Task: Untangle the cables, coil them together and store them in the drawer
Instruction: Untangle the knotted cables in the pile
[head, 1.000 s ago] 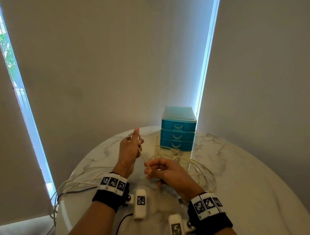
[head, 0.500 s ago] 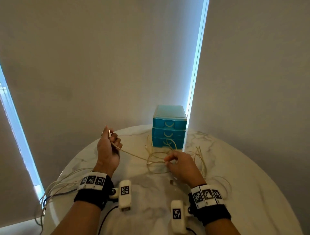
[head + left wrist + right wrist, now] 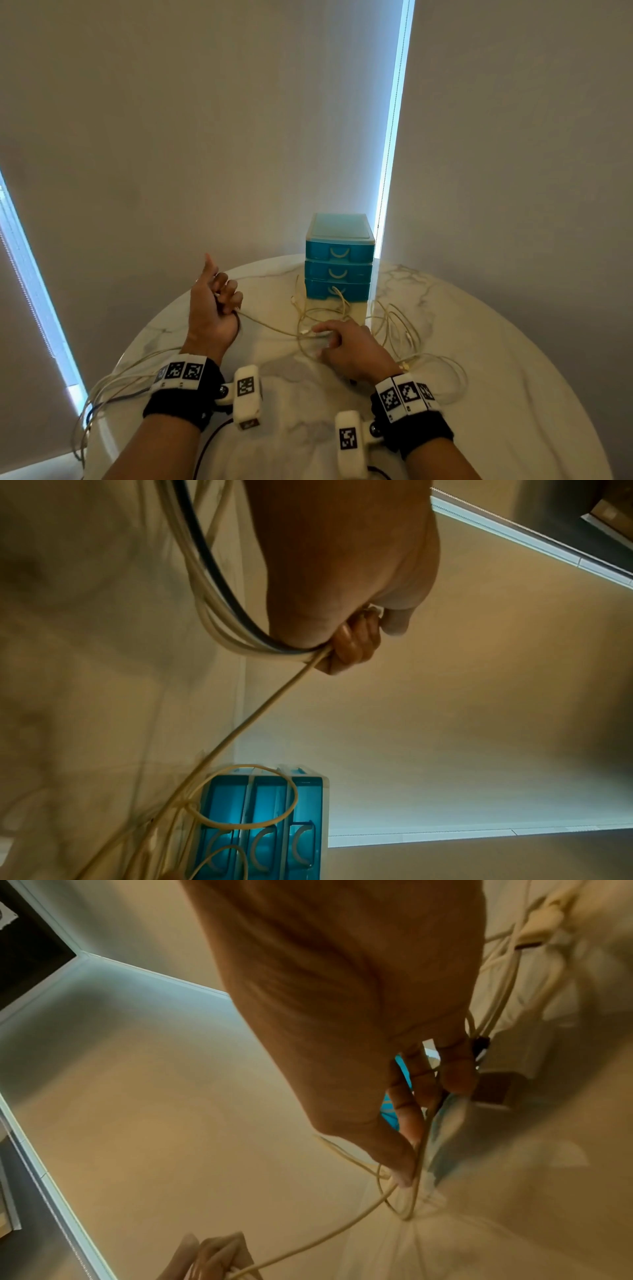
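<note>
The cables lie as a loose tangle of thin, pale loops on the round marble counter, in front of the blue drawer unit at the far side. Further strands trail off the near-left edge of the counter.

The left hand is raised left of the tangle, fingers curled round a bundle of several pale strands and one dark one. A single cable runs taut from this fist to the tangle.

The right hand rests low on the tangle. Its fingers are bent among the loops and appear to pinch a strand; the exact contact is blurred.

Handling: the cables are judged light, limp and smooth. They will slide through a slack grip and snag at crossings. Take hold near a connector end or at a crossing, not mid-span. Pull gently; a hard pull is likely to tighten knots. All three drawers look closed.
</note>
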Demonstrator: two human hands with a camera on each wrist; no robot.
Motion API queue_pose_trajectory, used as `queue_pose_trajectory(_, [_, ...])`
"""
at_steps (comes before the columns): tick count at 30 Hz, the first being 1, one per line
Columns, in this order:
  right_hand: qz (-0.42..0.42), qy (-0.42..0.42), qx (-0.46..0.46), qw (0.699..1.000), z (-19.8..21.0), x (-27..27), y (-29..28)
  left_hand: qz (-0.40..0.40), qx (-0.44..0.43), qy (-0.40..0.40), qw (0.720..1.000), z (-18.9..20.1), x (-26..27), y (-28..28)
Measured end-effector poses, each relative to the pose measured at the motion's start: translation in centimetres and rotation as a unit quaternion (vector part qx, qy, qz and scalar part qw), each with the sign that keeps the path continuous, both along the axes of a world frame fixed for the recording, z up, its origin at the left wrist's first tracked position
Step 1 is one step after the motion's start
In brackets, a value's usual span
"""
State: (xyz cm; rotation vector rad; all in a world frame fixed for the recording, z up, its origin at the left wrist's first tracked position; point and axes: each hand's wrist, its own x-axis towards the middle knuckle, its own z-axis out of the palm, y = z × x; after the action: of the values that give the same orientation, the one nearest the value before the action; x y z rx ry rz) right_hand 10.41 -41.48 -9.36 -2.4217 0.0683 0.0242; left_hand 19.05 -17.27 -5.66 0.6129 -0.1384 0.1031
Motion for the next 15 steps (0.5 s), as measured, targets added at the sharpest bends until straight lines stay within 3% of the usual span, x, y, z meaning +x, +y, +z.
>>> queue_pose_trajectory(6, [0.030,0.019,-0.030,0.999,0.9,-0.9,0.6,-0.072,-0.026,-0.050,0.996,1.0,-1.3,-0.3])
queue_pose_trajectory(11, [0.010,0.019,-0.019,1.000,0.6,-0.9,0.8,-0.069,-0.024,-0.049,0.996,1.0,-1.5,-0.4])
queue_pose_trajectory(13, [-0.008,-0.002,-0.004,1.000,0.6,-0.7,1.0,-0.053,0.006,-0.035,0.998,0.9,-1.3,-0.5])
queue_pose_trajectory(15, [-0.046,-0.091,0.056,0.993,0.7,0.1,0.7,-0.038,0.068,-0.020,0.997,1.0,-1.2,-0.7])
